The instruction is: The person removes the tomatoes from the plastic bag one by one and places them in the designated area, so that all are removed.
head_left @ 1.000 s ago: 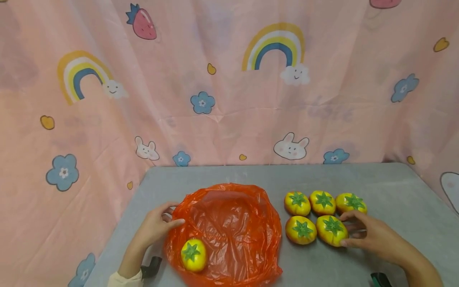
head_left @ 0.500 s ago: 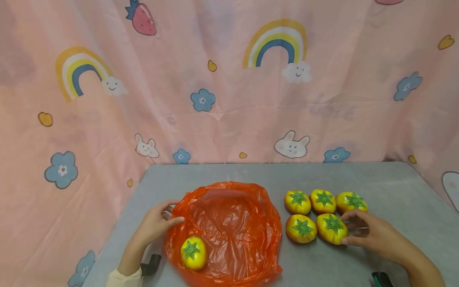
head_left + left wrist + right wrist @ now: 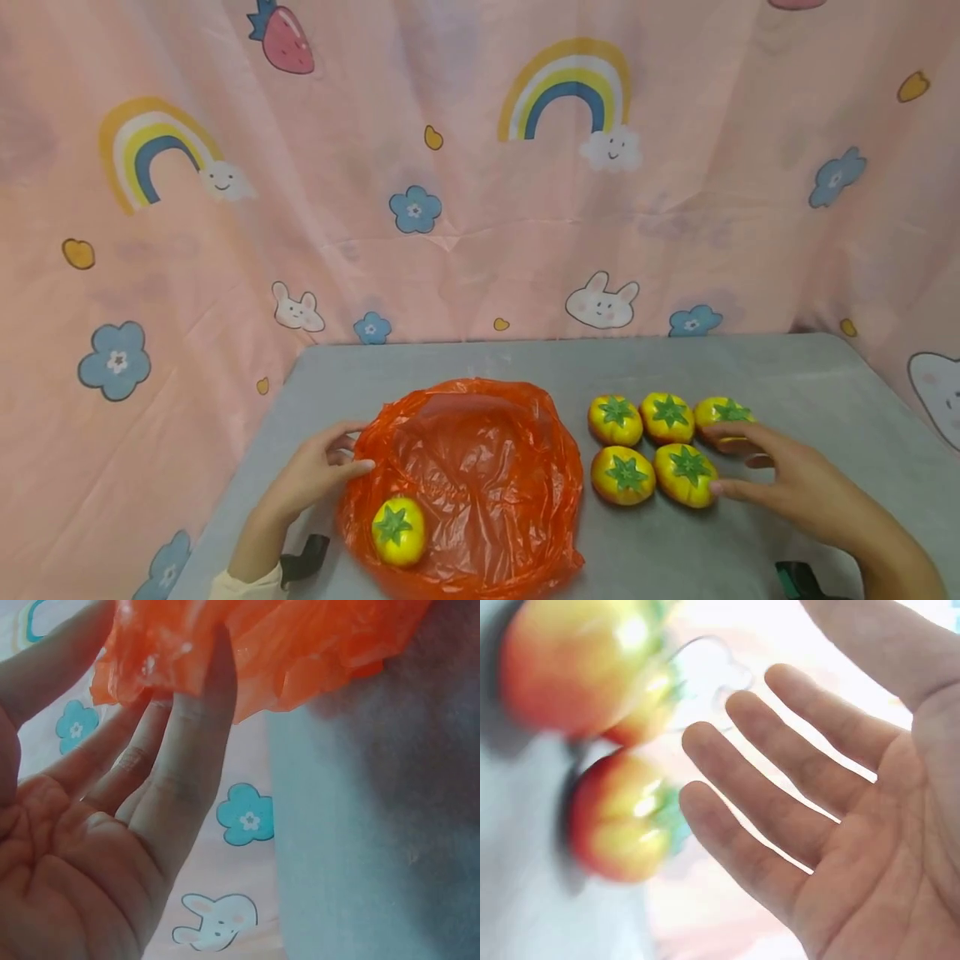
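Note:
An orange-red plastic bag (image 3: 495, 475) lies spread with its mouth up. My left hand (image 3: 311, 475) holds its left rim between thumb and fingers; in the left wrist view the thin film (image 3: 262, 652) runs between them. One yellow persimmon (image 3: 398, 533) with a green star-shaped calyx lies in the bag's lower left. Several more stand in two rows right of the bag. My right hand (image 3: 795, 479) is beside the front-right persimmon (image 3: 685, 477), thumb close to it, fingers over part of the back-right persimmon (image 3: 723, 412). In the right wrist view its fingers (image 3: 757, 817) are spread, with nothing in the palm.
The other persimmons are at the back left (image 3: 615, 419), back middle (image 3: 667, 418) and front left (image 3: 622, 475) of the group. A grey table (image 3: 817, 400) bears everything. A pink patterned curtain (image 3: 480, 208) hangs behind it.
My right hand's thumb and fingers have spread wider beside the front-right persimmon. My left hand stays at the bag's rim. The head view has shifted slightly.

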The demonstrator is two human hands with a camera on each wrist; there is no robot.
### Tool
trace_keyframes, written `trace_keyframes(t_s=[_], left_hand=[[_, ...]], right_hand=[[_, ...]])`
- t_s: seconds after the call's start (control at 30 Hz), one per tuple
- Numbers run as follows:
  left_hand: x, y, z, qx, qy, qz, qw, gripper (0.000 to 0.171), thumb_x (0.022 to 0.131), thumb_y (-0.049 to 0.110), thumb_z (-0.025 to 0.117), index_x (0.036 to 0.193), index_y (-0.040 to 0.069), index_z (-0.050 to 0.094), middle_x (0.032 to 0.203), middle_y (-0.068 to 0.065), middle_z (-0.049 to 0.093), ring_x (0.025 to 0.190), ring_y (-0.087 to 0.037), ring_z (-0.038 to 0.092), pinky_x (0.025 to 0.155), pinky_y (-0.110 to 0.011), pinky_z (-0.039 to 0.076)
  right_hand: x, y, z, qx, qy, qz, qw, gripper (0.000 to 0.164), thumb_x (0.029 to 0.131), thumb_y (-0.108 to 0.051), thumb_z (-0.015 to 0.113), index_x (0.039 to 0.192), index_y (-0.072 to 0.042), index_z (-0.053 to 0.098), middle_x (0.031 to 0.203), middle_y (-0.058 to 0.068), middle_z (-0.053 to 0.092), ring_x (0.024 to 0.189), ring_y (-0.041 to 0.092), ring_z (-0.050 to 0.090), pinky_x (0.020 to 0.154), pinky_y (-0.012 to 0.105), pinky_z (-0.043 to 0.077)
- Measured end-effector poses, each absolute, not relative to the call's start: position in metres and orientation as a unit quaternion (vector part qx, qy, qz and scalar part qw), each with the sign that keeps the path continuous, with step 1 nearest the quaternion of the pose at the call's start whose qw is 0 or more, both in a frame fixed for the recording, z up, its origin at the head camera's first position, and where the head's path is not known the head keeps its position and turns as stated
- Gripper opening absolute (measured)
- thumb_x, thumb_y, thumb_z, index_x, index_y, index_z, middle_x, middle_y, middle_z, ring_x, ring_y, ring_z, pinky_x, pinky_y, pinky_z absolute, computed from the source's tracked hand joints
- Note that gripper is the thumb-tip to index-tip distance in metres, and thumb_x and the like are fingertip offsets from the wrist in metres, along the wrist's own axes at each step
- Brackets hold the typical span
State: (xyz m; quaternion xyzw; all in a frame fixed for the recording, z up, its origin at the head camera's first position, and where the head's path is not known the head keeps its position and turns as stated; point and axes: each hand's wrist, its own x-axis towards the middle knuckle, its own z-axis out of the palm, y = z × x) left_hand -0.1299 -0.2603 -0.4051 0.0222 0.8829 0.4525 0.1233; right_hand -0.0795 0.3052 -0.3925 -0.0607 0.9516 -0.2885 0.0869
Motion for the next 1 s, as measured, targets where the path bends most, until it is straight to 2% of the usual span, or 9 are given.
trace_keyframes(t_s=[0.1,0.2,0.33,0.4,0.6,0.7,0.8,0.9,1.0], left_hand=[[-0.129,-0.263,-0.403,0.018,0.871,0.473,0.133,0.062,0.085,0.024,0.08,0.139,0.009,0.053,0.111,-0.013,0.065,0.087,-0.02,0.066,0.077,-0.029,0.058],[-0.127,-0.265,-0.401,0.005,0.868,0.48,0.127,0.061,0.086,0.02,0.078,0.14,0.013,0.052,0.111,-0.013,0.065,0.087,-0.02,0.066,0.077,-0.028,0.057],[-0.126,-0.266,-0.399,0.002,0.867,0.484,0.114,0.06,0.086,0.017,0.077,0.141,0.015,0.052,0.114,-0.013,0.065,0.087,-0.02,0.066,0.077,-0.028,0.057],[-0.127,-0.266,-0.399,0.01,0.867,0.486,0.112,0.058,0.087,0.016,0.076,0.141,0.016,0.053,0.116,-0.014,0.065,0.089,-0.02,0.067,0.078,-0.029,0.058],[-0.129,-0.265,-0.401,0.034,0.863,0.491,0.117,0.053,0.089,0.014,0.073,0.14,0.018,0.057,0.121,-0.017,0.063,0.092,-0.022,0.069,0.079,-0.029,0.059],[-0.129,-0.264,-0.402,0.027,0.861,0.494,0.12,0.053,0.089,0.013,0.073,0.139,0.018,0.058,0.12,-0.017,0.062,0.092,-0.021,0.069,0.078,-0.029,0.059],[-0.13,-0.264,-0.402,0.023,0.861,0.492,0.123,0.053,0.089,0.014,0.074,0.139,0.019,0.058,0.12,-0.016,0.062,0.092,-0.021,0.069,0.077,-0.028,0.058],[-0.13,-0.263,-0.402,0.026,0.86,0.493,0.126,0.054,0.089,0.014,0.074,0.14,0.018,0.057,0.12,-0.016,0.062,0.092,-0.021,0.068,0.077,-0.028,0.058],[-0.13,-0.264,-0.403,0.028,0.863,0.488,0.131,0.055,0.089,0.015,0.074,0.141,0.018,0.056,0.121,-0.015,0.062,0.091,-0.02,0.068,0.077,-0.028,0.058]], right_hand=[[-0.076,0.289,-0.379,-0.062,0.953,-0.286,0.078,0.074,0.084,-0.052,0.073,0.141,-0.01,0.05,0.144,0.024,0.05,0.12,0.043,0.055,0.088,0.065,0.047],[-0.074,0.269,-0.365,-0.084,0.95,-0.294,0.057,0.068,0.085,-0.053,0.072,0.139,-0.014,0.053,0.142,0.018,0.053,0.122,0.039,0.054,0.091,0.065,0.047],[-0.072,0.235,-0.351,-0.137,0.936,-0.322,0.024,0.059,0.083,-0.053,0.074,0.133,-0.026,0.057,0.134,0.002,0.062,0.114,0.026,0.061,0.091,0.05,0.054],[-0.071,0.218,-0.345,-0.164,0.926,-0.339,0.02,0.057,0.082,-0.053,0.074,0.132,-0.031,0.057,0.134,-0.003,0.062,0.115,0.023,0.061,0.092,0.048,0.054],[-0.074,0.174,-0.336,-0.201,0.896,-0.39,0.067,0.059,0.081,-0.059,0.071,0.134,-0.036,0.055,0.132,-0.009,0.061,0.118,0.019,0.06,0.092,0.042,0.056],[-0.075,0.15,-0.337,-0.21,0.882,-0.41,0.097,0.06,0.081,-0.06,0.071,0.134,-0.036,0.055,0.131,-0.008,0.06,0.117,0.021,0.059,0.089,0.042,0.057],[-0.075,0.128,-0.341,-0.216,0.87,-0.425,0.124,0.06,0.081,-0.061,0.071,0.134,-0.037,0.054,0.132,-0.01,0.06,0.12,0.019,0.058,0.093,0.046,0.056],[-0.075,0.112,-0.345,-0.234,0.857,-0.437,0.136,0.059,0.083,-0.059,0.07,0.135,-0.036,0.054,0.132,-0.012,0.059,0.12,0.016,0.057,0.096,0.047,0.055],[-0.077,0.097,-0.346,-0.251,0.85,-0.442,0.136,0.055,0.085,-0.059,0.068,0.134,-0.039,0.054,0.131,-0.016,0.058,0.119,0.012,0.057,0.096,0.044,0.054]])
